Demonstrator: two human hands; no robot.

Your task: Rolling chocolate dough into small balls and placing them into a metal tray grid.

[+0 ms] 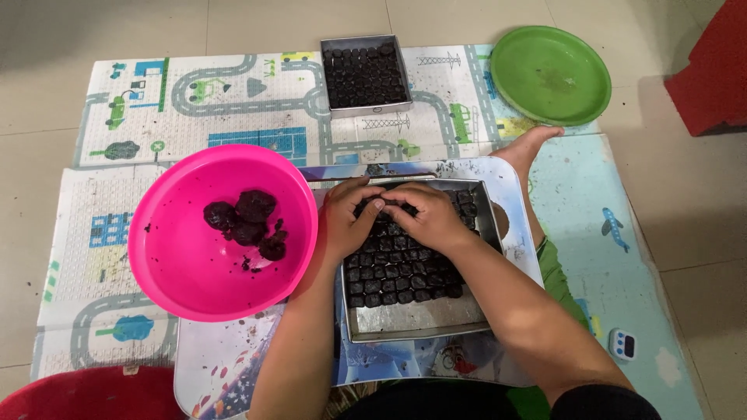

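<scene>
Pressing down at centre frame, we have both hands meeting over the far end of a square metal tray (424, 320) that sits on a small printed lap table (233, 365). Our left hand (348, 220) lies at the tray's upper left corner, fingers curled narrow, tips touching the dark pieces (393, 272). Our right hand (430, 215) sits just beside it, fingers bent and close together, fingertips touching those of the left hand over the top rows. We cannot tell whether either hand pinches a single piece, since the fingertips hide it.

The dark pieces are small squarish lumps packed in rows, filling the tray's upper and middle part; the near strip of the tray is bare metal.

Left of centre, a pink bowl (171, 272) overlaps the lap table's left edge, touching our left forearm, and holds a few lumps of dark mass (245, 222) plus crumbs.

At upper centre, a second metal tray (366, 74) full of the same dark pieces rests on a road-pattern play mat (233, 93). At upper right, a green plate (551, 74) lies near a bare foot (529, 148). At lower right, a small white timer (622, 344) sits on the mat, well apart from the hands.
</scene>
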